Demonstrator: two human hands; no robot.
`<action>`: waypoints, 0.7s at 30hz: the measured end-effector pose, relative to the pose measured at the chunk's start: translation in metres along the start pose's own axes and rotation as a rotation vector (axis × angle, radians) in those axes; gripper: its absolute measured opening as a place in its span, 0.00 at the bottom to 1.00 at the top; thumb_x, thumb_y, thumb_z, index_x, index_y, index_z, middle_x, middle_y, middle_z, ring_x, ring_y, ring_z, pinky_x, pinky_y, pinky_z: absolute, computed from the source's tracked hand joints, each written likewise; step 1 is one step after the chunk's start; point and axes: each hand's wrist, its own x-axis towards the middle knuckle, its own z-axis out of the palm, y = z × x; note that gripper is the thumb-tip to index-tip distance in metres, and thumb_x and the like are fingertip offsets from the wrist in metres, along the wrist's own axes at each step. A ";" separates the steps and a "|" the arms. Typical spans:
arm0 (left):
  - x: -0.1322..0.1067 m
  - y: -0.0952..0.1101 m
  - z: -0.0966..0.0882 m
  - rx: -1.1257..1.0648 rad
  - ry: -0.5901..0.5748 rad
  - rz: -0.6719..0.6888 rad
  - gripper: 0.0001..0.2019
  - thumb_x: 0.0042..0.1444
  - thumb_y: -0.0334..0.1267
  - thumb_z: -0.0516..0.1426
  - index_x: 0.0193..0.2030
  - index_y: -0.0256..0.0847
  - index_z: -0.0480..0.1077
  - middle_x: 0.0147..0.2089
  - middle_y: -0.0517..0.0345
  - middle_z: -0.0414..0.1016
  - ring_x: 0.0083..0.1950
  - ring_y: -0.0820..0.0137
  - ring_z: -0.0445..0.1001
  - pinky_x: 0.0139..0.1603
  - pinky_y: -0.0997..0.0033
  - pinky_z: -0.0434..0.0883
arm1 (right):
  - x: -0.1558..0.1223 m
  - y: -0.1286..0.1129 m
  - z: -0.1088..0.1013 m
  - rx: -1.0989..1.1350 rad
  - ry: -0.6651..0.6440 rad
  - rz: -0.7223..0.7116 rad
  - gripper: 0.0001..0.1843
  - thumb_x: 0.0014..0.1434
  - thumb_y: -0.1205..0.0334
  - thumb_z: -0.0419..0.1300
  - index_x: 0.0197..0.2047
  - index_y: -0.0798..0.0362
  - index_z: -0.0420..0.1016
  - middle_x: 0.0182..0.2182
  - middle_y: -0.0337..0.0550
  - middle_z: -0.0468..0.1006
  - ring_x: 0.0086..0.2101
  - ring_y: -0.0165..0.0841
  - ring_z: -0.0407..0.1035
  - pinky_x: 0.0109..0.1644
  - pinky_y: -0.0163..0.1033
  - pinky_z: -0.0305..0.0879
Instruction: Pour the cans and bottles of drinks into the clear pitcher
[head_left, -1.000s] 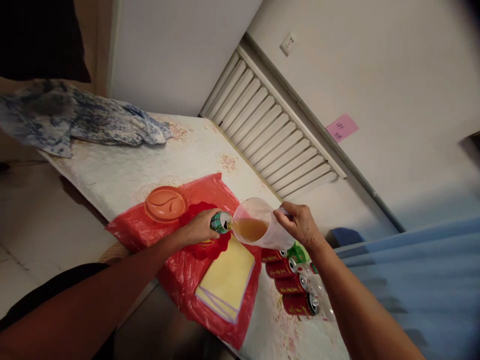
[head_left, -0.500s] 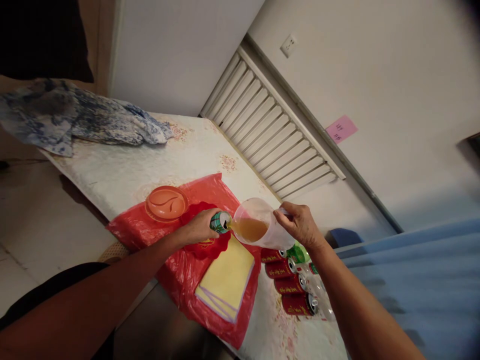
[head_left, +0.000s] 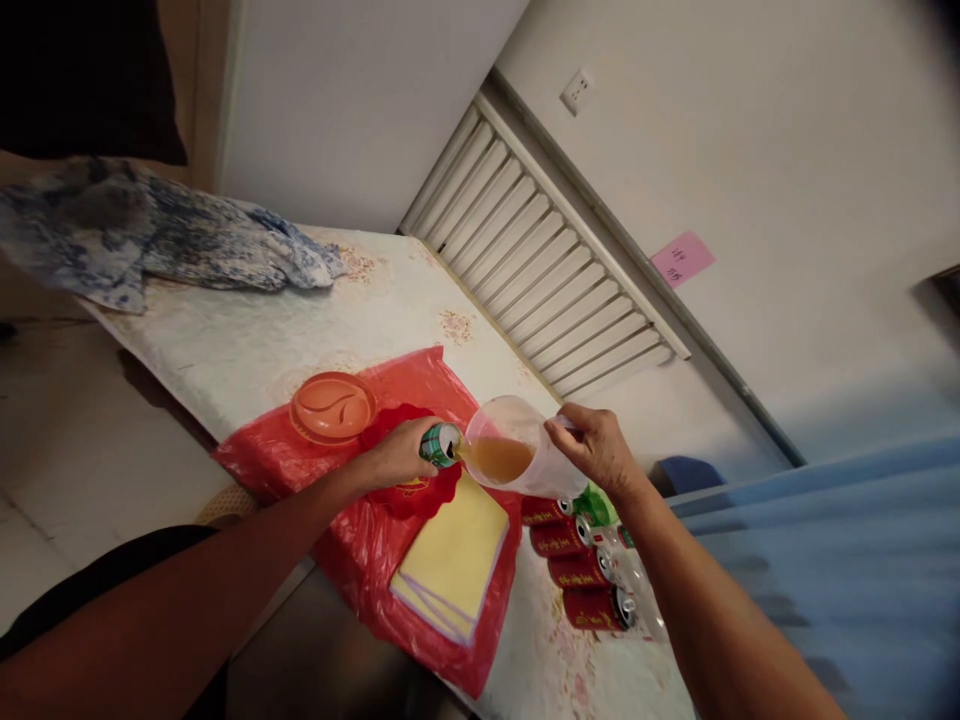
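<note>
My left hand [head_left: 396,456] is wrapped round a green drink can [head_left: 439,444], tipped with its mouth at the rim of a clear plastic jug [head_left: 517,450]. Amber liquid [head_left: 501,459] fills the lower part of the jug. My right hand [head_left: 596,448] grips the jug at its handle and holds it tilted above the table. Below the jug lie a stack of yellow sheets [head_left: 454,555] and a red plastic bag [head_left: 352,550].
An orange lid [head_left: 332,406] rests on the red bag. Several red cans [head_left: 581,575] and a green one [head_left: 598,505] lie in a row to the right. A blue patterned cloth [head_left: 150,235] covers the table's far end. A white radiator [head_left: 540,270] lines the wall.
Almost nothing differs; both hands hold the same pose, with the can still tipped at the jug.
</note>
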 end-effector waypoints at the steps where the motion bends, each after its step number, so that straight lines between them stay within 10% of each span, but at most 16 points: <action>1: 0.000 0.000 0.000 0.000 -0.001 0.001 0.27 0.37 0.28 0.63 0.49 0.44 0.70 0.46 0.60 0.77 0.47 0.64 0.75 0.44 0.71 0.70 | 0.000 0.000 0.000 0.000 -0.001 -0.003 0.19 0.60 0.51 0.56 0.22 0.53 0.64 0.17 0.32 0.57 0.21 0.25 0.51 0.25 0.33 0.49; 21: -0.004 0.001 -0.004 -0.102 -0.030 -0.032 0.30 0.37 0.30 0.62 0.53 0.40 0.68 0.50 0.56 0.77 0.51 0.60 0.75 0.52 0.64 0.71 | -0.041 0.020 0.026 0.236 0.227 0.269 0.21 0.59 0.49 0.53 0.19 0.50 0.57 0.18 0.32 0.54 0.22 0.27 0.52 0.27 0.34 0.50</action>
